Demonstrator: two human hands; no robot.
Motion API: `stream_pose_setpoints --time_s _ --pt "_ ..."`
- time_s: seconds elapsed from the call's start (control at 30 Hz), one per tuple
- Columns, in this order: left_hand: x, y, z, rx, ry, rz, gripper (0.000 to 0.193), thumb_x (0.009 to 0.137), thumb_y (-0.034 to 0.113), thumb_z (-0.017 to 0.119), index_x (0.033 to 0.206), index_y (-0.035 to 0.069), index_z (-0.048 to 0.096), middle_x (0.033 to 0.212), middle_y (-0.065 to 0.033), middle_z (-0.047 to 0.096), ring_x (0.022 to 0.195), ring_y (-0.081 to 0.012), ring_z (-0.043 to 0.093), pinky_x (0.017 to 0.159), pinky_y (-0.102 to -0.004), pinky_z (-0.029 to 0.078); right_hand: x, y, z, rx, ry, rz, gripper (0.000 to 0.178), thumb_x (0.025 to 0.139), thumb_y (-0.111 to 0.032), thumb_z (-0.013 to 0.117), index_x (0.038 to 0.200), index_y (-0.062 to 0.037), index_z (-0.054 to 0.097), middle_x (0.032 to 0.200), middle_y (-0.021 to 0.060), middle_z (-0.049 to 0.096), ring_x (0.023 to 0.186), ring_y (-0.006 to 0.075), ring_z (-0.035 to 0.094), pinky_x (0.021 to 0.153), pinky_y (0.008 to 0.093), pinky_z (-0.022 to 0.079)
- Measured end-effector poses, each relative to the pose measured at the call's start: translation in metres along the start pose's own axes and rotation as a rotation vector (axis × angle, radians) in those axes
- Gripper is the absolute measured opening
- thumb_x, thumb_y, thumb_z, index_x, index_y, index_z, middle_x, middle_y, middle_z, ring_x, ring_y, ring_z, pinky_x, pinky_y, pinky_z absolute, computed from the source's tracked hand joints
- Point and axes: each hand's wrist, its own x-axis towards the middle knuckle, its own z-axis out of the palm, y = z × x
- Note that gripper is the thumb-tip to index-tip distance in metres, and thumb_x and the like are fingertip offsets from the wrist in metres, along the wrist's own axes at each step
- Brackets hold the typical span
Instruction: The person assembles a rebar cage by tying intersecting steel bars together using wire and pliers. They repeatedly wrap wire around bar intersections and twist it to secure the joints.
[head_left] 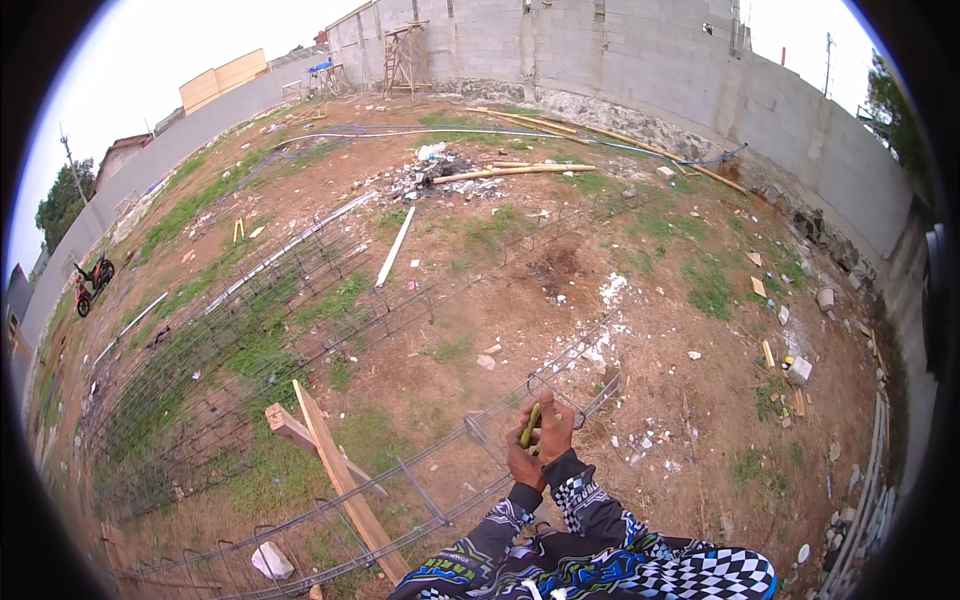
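Both my hands are close together over the near end of a long rebar cage point(440, 515), just above its bars. My right hand point(558, 430) is closed around a short tool with a yellow-green handle point(531, 424); its working end is hidden. Just below it, my left hand point(524, 466) has its fingers curled in beside the tool's lower end, and what they hold cannot be made out. Square stirrups cross the long bars on both sides of my hands. A wooden plank prop point(335, 465) crosses the cage to the left.
More rebar cages point(200, 400) lie on the left over grass. A white stone point(271, 561) sits by the near cage. Ahead are a pale board point(395, 247), bamboo poles point(515, 173) and a rubbish heap point(430, 172). A grey block wall point(640, 70) bounds the yard; a motorbike point(92, 284) stands far left.
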Motion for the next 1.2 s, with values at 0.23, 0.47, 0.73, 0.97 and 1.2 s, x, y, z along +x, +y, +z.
stream_pose_setpoints --time_s 0.23,0.47,0.73,0.97,1.2 --pt "0.053 -0.052 -0.004 0.308 0.113 -0.172 0.061 0.076 0.025 0.082 0.119 0.001 0.046 0.097 -0.0141 0.068 0.085 -0.0270 0.067 0.076 -0.0338 0.053 0.046 -0.018 0.056 -0.373 -0.012 0.135 0.039 0.087 -0.038 0.072 0.075 -0.0017 0.063 0.065 0.0027 0.060 0.055 0.0103 0.055 0.050 0.0254 0.043" --pt "0.016 -0.006 0.015 0.319 0.140 0.287 0.042 0.084 0.027 0.071 0.117 0.005 0.057 0.092 -0.0170 0.068 0.086 -0.0312 0.069 0.073 -0.0373 0.052 -0.007 0.016 0.014 -0.248 0.009 -0.248 0.037 0.084 -0.034 0.075 0.104 -0.0056 0.062 0.086 0.0038 0.058 0.072 0.0130 0.056 0.062 0.0288 0.047" --pt "0.031 0.005 -0.038 0.180 -0.801 0.084 0.048 0.082 0.034 0.072 0.121 0.009 0.062 0.106 -0.0155 0.067 0.102 -0.0297 0.063 0.085 -0.0399 0.049 -0.014 -0.030 -0.057 0.033 -0.722 -0.061 0.072 0.069 -0.019 0.085 0.131 -0.0042 0.052 0.117 0.0103 0.061 0.119 0.0239 0.054 0.104 0.0386 0.041" --pt "0.069 0.022 -0.019 0.225 -1.092 -0.256 0.059 0.073 0.022 0.083 0.124 0.007 0.057 0.107 -0.0069 0.067 0.104 -0.0173 0.063 0.087 -0.0336 0.049 0.021 -0.022 -0.052 0.030 -0.659 0.128 0.023 0.084 -0.023 0.074 0.077 -0.0027 0.065 0.071 0.0056 0.063 0.070 0.0150 0.061 0.068 0.0309 0.048" --pt "-0.008 0.049 0.025 0.589 -0.076 -0.011 0.075 0.075 0.016 0.081 0.138 0.006 0.043 0.116 -0.0108 0.062 0.107 -0.0207 0.061 0.087 -0.0354 0.050 -0.026 0.000 0.008 -0.142 0.206 -0.114 0.030 0.085 -0.029 0.075 0.084 -0.0030 0.061 0.075 0.0010 0.057 0.070 0.0096 0.052 0.060 0.0277 0.043"
